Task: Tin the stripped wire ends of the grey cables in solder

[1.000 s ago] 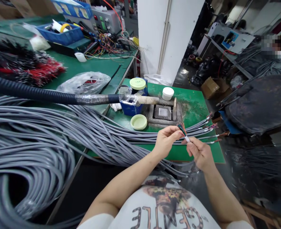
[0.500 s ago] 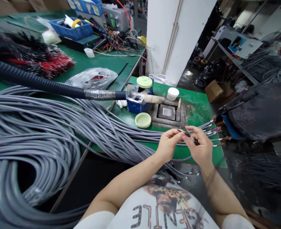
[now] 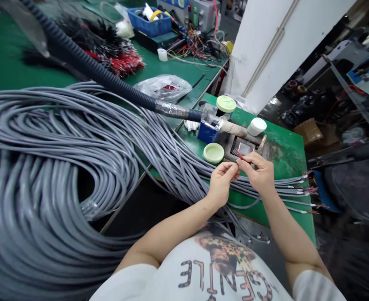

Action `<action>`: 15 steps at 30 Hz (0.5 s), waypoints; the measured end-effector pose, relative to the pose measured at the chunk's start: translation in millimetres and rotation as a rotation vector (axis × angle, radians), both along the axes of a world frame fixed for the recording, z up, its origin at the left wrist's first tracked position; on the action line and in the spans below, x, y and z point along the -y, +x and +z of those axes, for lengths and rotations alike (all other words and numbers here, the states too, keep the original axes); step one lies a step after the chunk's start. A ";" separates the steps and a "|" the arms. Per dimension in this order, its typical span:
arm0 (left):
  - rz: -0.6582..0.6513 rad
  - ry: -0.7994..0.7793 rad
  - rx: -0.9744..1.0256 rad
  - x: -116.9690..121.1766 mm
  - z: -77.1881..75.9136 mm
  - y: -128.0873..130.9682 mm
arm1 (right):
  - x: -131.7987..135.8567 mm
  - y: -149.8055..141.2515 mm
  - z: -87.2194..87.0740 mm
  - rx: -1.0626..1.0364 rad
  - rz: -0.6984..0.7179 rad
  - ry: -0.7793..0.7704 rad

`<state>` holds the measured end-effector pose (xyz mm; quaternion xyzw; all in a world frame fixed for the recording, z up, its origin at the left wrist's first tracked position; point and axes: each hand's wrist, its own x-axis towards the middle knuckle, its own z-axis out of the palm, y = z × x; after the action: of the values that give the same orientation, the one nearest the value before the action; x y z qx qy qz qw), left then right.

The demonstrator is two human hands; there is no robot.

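Observation:
Thin coloured wires at a cable's end fan up between my two hands, above the near edge of the solder pot. My right hand pinches them between thumb and forefinger. Closed fingertips of my left hand meet the base of the same wires from the left; the cable's grey jacket is hidden by the fingers. Under my hands, grey cables run rightward across the green bench, their stripped ends at its right edge.
A large coil of grey cable fills the left. A black suction hose slants down to the pot. Beside it stand a pale green lid, a green-topped jar, a white tub and a blue box.
The view has swung left, shifting the scene rightward and tilting it. Both hands have come closer together on the wires; the right fingers moved from the white-wrapped cable end up to the wires.

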<state>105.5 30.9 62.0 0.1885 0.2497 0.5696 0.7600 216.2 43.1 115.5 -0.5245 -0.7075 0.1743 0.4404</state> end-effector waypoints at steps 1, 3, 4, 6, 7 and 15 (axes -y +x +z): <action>-0.034 -0.012 -0.019 -0.4 -1.0 -3.5 | -8.4 -1.8 -1.0 0.016 0.001 -0.022; -0.110 0.028 -0.129 1.9 -3.6 -13.5 | -26.2 -4.4 -3.1 0.075 -0.002 -0.072; -0.132 0.094 -0.226 4.5 -5.5 -19.9 | -35.4 -5.4 -4.6 0.114 -0.004 -0.101; -0.109 0.326 -0.479 11.0 -11.2 -34.6 | -53.5 -7.3 -9.0 0.206 0.003 -0.161; -0.050 0.476 -0.621 14.3 -14.9 -42.0 | -61.9 -8.5 -12.1 0.257 0.010 -0.188; 0.169 1.027 -1.093 19.5 -41.2 -64.1 | -97.6 -20.5 -42.6 0.611 0.003 -0.292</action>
<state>41.4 11.4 20.8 0.7551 0.3079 0.4961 0.2982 195.7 140.7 72.9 -0.6088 -0.7753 0.1090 0.1279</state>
